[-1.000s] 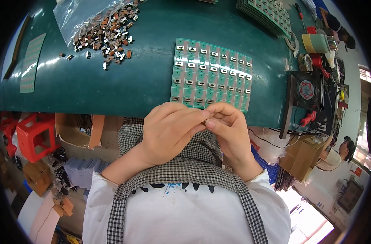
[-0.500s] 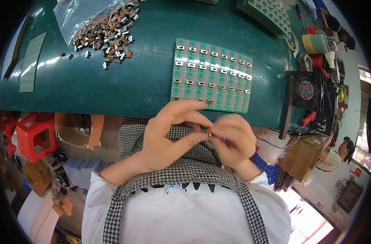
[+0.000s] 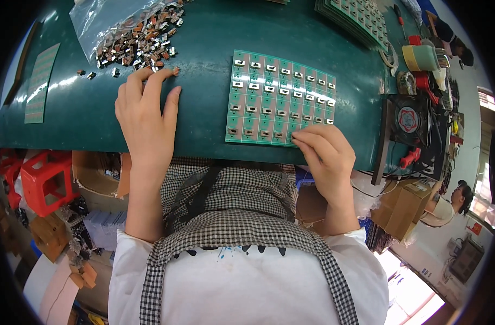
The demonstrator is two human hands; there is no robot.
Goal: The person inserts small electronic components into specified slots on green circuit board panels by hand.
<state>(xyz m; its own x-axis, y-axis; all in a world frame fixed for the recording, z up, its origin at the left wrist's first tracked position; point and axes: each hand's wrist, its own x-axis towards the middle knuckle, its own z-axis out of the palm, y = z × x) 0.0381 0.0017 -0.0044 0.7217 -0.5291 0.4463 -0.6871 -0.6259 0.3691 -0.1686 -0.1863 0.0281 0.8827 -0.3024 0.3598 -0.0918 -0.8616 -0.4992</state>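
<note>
A green panel of small circuit boards (image 3: 272, 122) lies near the table's front edge, with rows of small slide switches standing on it. At the panel's front row my right hand (image 3: 330, 156) pinches a tiny switch (image 3: 294, 136) between thumb and fingertips, low against the board; the fingers hide most of it. Over to the left, my left hand (image 3: 143, 111) reaches to the near edge of a heap of loose slide switches (image 3: 150, 42). Its fingers are apart and bent downward, the thumb held away, with nothing visibly gripped.
A clear plastic bag (image 3: 104, 27) lies by the heap on the green table (image 3: 204, 103). Another panel (image 3: 41, 84) is at the far left; stacked panels (image 3: 353, 24) sit at the back right. A fan (image 3: 409, 120) and a screwdriver (image 3: 400, 16) are on the right.
My hands, together in front of my body before, have parted. The left has moved forward and left to the switch heap; the right has gone to the panel's front row with a small switch.
</note>
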